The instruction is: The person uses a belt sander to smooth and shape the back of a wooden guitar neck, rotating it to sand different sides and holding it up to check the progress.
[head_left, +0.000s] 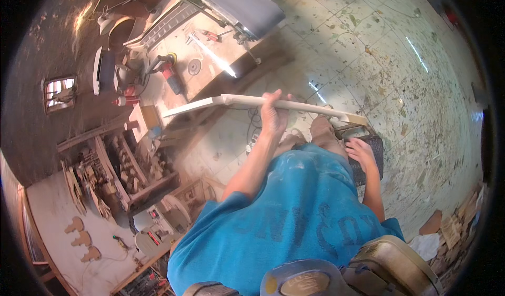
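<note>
My left hand is wrapped round the middle of a pale wooden guitar neck, which it holds out in front of my body. The neck's angled headstock points left toward the bench, and its thicker heel end lies to the right. Below that heel, my right hand is open with its fingers apart and nothing in them. It is beside a dark textured box or seat at my right leg; whether it touches this I cannot tell.
On the workbench lie a red and black angle grinder, a round disc and a red-handled tool. A large grey machine stands behind. Wooden racks hold pieces at left. Debris covers the tiled floor.
</note>
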`<state>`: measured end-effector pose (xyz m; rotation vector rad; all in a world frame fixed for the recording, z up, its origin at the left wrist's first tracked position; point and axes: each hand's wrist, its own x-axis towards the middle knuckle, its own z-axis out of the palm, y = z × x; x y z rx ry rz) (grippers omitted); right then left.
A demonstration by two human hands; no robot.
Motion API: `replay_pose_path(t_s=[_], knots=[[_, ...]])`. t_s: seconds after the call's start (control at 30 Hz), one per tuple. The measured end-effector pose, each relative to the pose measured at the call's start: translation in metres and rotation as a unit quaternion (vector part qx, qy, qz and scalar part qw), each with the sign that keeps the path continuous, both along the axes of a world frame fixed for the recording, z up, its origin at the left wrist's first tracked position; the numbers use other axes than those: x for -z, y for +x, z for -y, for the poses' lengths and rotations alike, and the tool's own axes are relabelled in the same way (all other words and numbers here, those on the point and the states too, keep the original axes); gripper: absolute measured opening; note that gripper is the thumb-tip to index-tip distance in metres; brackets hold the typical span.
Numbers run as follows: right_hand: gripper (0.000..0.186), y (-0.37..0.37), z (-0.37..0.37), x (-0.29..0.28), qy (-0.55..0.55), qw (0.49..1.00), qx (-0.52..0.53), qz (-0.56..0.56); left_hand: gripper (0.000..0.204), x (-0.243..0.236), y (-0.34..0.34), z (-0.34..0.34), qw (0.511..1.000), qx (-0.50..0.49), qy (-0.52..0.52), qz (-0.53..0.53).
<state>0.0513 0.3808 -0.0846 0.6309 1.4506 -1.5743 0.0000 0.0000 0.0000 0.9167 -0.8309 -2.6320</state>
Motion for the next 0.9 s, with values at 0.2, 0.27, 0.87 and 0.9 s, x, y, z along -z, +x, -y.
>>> replay_pose_path(t_s=[0.2,0.27,0.87,0.9], knots=[[0.050,0.160,-0.144,0.074,0.173,0.961,0.214,0.010,0.016,-0.008,0.036,0.012,0.967,0.069,-0.243,0.022],[0.051,0.225,-0.135,0.117,0.224,0.969,0.099,0.039,0.036,-0.043,0.068,0.031,0.935,0.105,-0.334,0.060],[0.092,0.162,-0.167,0.201,0.496,0.862,0.042,-0.097,0.042,-0.016,0.017,-0.009,0.592,0.591,-0.529,0.143],[0.096,0.147,-0.174,0.197,0.494,0.864,0.029,-0.099,0.037,-0.014,0.009,-0.016,0.596,0.600,-0.513,0.145]])
